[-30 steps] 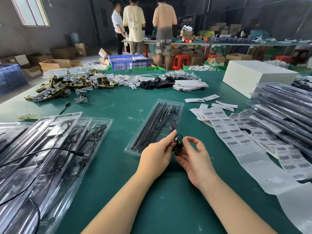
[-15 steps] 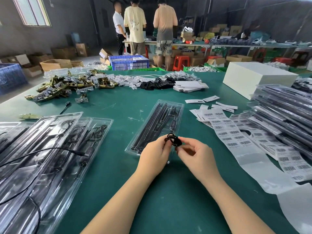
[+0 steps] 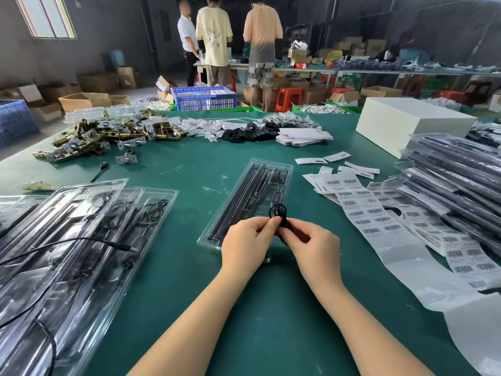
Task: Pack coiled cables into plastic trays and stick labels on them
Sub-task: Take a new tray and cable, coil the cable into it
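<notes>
A small black coiled cable (image 3: 278, 215) is pinched between my left hand (image 3: 248, 241) and my right hand (image 3: 314, 246), just above the near end of a clear plastic tray (image 3: 217, 234). The tray lies lengthwise on the green table and holds black rods and a small black part. My hands hide its near corner. A strip of barcode labels (image 3: 360, 210) runs along the table to the right of my hands.
Clear trays with cables (image 3: 81, 240) are stacked at the left, packed trays (image 3: 455, 180) piled at the right. A white box (image 3: 412, 123) stands far right. Brass hardware (image 3: 103, 137) and black and white parts lie along the far side. Three people stand at a far bench.
Both hands have curled closer round the cable and moved slightly forward over the tray's near end; the coil now stands above my fingertips.
</notes>
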`<state>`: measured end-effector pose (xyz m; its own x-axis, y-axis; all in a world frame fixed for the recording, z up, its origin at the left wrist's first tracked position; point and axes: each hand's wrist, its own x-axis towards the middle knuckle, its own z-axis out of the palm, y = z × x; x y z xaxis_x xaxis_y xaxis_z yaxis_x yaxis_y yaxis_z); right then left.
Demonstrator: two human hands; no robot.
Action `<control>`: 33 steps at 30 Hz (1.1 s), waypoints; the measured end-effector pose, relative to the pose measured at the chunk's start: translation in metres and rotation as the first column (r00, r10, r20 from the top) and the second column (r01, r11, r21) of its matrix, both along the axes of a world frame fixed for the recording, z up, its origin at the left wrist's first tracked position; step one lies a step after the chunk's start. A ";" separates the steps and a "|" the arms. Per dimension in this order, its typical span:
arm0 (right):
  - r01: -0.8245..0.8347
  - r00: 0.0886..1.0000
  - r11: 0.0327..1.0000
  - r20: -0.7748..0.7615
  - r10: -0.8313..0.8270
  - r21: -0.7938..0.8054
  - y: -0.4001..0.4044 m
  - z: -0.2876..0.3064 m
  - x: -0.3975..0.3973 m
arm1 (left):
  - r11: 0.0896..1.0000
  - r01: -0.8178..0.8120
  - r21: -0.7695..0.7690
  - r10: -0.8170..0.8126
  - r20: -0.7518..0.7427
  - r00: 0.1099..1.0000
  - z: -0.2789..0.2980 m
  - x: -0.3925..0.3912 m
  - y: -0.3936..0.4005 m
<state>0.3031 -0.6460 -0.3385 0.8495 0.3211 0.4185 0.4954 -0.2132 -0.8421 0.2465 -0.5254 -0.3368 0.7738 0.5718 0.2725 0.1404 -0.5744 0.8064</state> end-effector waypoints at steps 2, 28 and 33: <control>0.021 0.999 1.000 -0.028 -0.021 -0.004 0.001 -0.003 0.003 | 0.991 0.007 0.130 0.005 -0.094 0.996 0.000 0.000 -0.002; 0.061 0.960 0.998 -0.275 -0.061 -0.006 -0.001 -0.008 0.018 | 0.964 0.262 -0.045 -0.266 -0.096 0.959 0.008 -0.008 0.014; 0.120 0.916 0.989 -0.394 -0.079 0.082 0.000 -0.007 0.023 | 0.917 0.318 0.239 -0.214 -0.378 0.901 0.021 -0.028 0.051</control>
